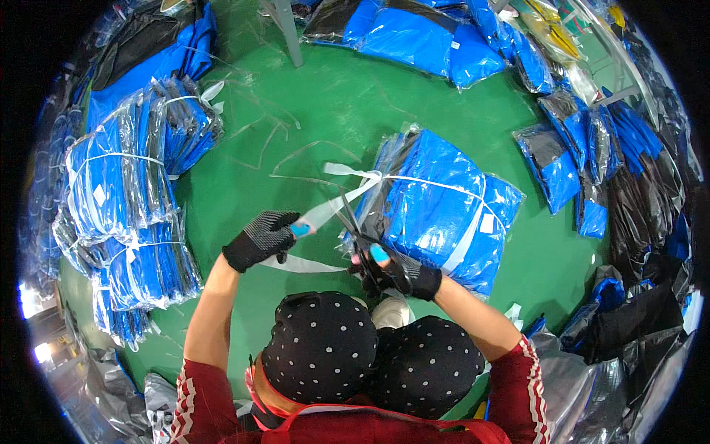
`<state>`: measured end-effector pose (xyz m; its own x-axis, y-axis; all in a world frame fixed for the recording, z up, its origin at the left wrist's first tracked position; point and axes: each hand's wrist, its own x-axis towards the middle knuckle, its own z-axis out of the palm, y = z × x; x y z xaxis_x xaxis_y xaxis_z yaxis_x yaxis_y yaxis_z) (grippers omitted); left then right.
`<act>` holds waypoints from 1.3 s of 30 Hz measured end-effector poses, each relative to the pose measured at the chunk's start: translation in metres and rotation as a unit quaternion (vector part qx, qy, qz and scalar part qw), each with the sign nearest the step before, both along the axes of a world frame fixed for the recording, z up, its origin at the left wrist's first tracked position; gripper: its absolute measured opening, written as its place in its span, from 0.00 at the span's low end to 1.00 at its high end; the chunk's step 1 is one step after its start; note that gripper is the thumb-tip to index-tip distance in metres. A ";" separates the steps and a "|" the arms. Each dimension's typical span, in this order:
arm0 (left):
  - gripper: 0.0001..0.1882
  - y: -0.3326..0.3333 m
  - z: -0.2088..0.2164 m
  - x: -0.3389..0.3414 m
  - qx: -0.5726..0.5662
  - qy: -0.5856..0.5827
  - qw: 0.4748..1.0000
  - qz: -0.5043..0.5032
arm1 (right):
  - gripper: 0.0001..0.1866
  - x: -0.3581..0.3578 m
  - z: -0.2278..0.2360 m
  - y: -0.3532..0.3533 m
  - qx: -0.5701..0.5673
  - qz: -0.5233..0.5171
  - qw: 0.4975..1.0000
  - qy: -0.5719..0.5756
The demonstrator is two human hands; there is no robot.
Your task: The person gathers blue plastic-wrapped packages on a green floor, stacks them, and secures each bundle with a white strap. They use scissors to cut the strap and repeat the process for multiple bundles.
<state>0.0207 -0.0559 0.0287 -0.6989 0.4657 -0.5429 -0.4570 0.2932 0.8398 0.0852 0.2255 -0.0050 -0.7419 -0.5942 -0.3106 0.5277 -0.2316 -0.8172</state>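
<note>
My left hand (262, 238), in a dark dotted knit glove with blue at a fingertip, pinches a white strap (323, 212) and draws it taut. This strap runs to a knot on a tied bundle (436, 196) of blue and black folded goods in clear plastic, lying on the green floor. My right hand (392, 272), gloved likewise, is closed round dark scissors (346, 214). Their blades point up and away from me, beside the strap near the bundle's left side. Whether the blades touch the strap I cannot tell. More strap hangs in a loop between my hands.
At left, tied blue bundles (118, 189) are stacked. Blue and black packages (407, 41) lie along the far side, with more loose packages (551, 163) at right. A grey metal leg (288, 33) stands at the back. Black dotted cloth (318, 348) covers my knees.
</note>
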 end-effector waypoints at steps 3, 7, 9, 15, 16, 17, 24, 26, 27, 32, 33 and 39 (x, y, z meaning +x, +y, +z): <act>0.24 0.005 -0.017 0.021 -0.083 0.009 0.993 -0.087 | 0.15 -0.010 0.002 0.001 0.263 0.128 0.956 0.013; 0.21 -0.005 -0.052 0.052 -0.115 0.252 0.844 -0.460 | 0.19 0.041 -0.001 0.104 0.344 -0.088 0.902 0.246; 0.25 -0.007 -0.071 0.046 -0.294 0.213 0.802 -0.474 | 0.21 0.072 -0.026 0.182 0.454 -0.265 0.821 0.224; 0.24 0.097 -0.156 -0.050 0.024 0.154 0.988 0.021 | 0.28 0.084 -0.138 0.333 0.369 -0.330 0.849 -0.182; 0.23 0.114 -0.169 -0.050 0.031 0.138 0.989 0.037 | 0.29 0.074 -0.146 0.332 0.350 -0.339 0.850 -0.200; 0.23 0.130 -0.179 -0.044 0.018 0.107 0.993 0.049 | 0.30 0.067 -0.151 0.324 0.294 -0.354 0.868 -0.184; 0.18 0.056 -0.146 0.035 0.132 0.103 0.952 0.257 | 0.39 -0.013 -0.116 0.183 -0.104 -0.265 0.958 -0.029; 0.18 0.000 -0.111 0.070 0.111 0.082 0.935 0.327 | 0.31 -0.051 -0.086 0.115 -0.108 -0.241 0.964 0.026; 0.18 -0.028 -0.091 0.092 0.098 0.078 0.922 0.367 | 0.28 -0.067 -0.063 0.070 -0.140 -0.254 0.957 0.020; 0.18 -0.146 0.013 0.205 0.027 0.089 0.802 0.590 | 0.31 -0.139 0.165 -0.197 -0.058 0.100 0.868 0.483; 0.18 -0.162 0.031 0.221 0.016 0.100 0.768 0.632 | 0.28 -0.137 0.212 -0.251 -0.083 0.090 0.789 0.602; 0.18 -0.271 0.091 0.242 -0.029 0.195 0.612 0.766 | 0.24 -0.149 0.301 -0.377 -0.125 -0.039 0.778 0.615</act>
<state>0.2631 -0.3268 0.1192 -0.3736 -0.9101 -0.1792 -0.0011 -0.1928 0.9812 -0.0642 -0.1513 0.2958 -0.4234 -0.4604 0.7803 -0.6404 -0.4571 -0.6172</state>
